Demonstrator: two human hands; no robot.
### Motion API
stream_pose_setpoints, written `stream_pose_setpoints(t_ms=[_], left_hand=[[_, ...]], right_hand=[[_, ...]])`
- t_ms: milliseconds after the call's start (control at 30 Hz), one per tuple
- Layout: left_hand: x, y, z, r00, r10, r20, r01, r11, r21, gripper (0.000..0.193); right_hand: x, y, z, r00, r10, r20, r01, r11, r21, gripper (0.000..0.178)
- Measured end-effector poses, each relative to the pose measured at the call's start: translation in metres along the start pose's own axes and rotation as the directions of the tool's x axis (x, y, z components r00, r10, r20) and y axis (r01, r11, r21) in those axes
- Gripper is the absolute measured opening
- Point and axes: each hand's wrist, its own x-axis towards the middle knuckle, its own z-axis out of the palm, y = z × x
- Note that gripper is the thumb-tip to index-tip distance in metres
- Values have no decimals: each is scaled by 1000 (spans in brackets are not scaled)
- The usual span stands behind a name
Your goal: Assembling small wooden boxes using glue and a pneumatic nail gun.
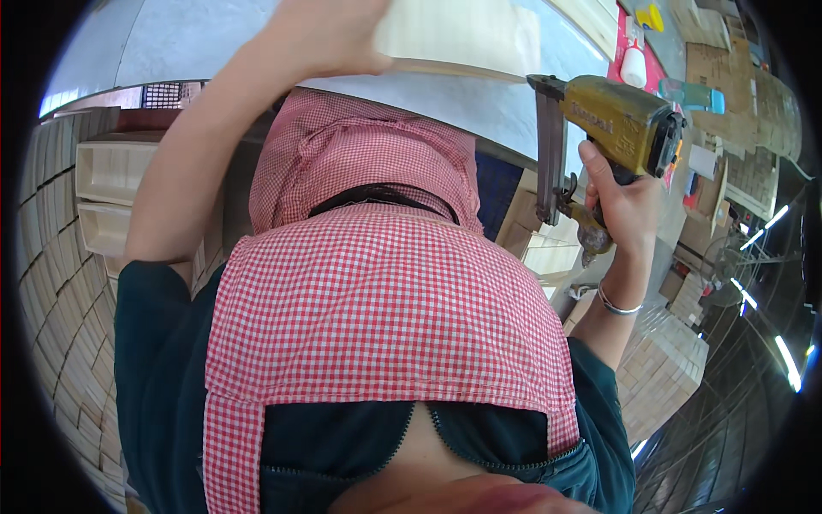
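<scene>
My right hand (pixel 623 199) is wrapped round the handle of a pneumatic nail gun (pixel 612 111) with a worn yellow body and a long dark magazine. The tool is held up at the right, by the edge of a pale grey worktable (pixel 342 84). On the table lies a light wooden board (pixel 462 38), its near edge facing me. At its left end is my left hand (pixel 338 38), the thumb against the wood and the hand closed on it; its other fingers are mostly cut off by the picture's upper edge.
Pale wooden boxes (pixel 116 171) are stacked at the left. Beyond the nail gun are a white bottle (pixel 634 67), a yellow object (pixel 651 17) and a turquoise-ended container (pixel 689 96). Cardboard boxes (pixel 728 73) and a wrapped stack of wood pieces (pixel 664 368) stand farther right.
</scene>
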Motion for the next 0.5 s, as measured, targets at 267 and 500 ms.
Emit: stream_pose_setpoints(t_ms=[267,500], left_hand=[[14,39,15,981,21,-191,-27,999,-29,59],[18,37,19,983,28,-179,-34,999,-32,58]], right_hand=[[6,-6,10,988,-122,94,126,991,-38,24],[14,-8,13,992,-35,122,48,994,-102,24]])
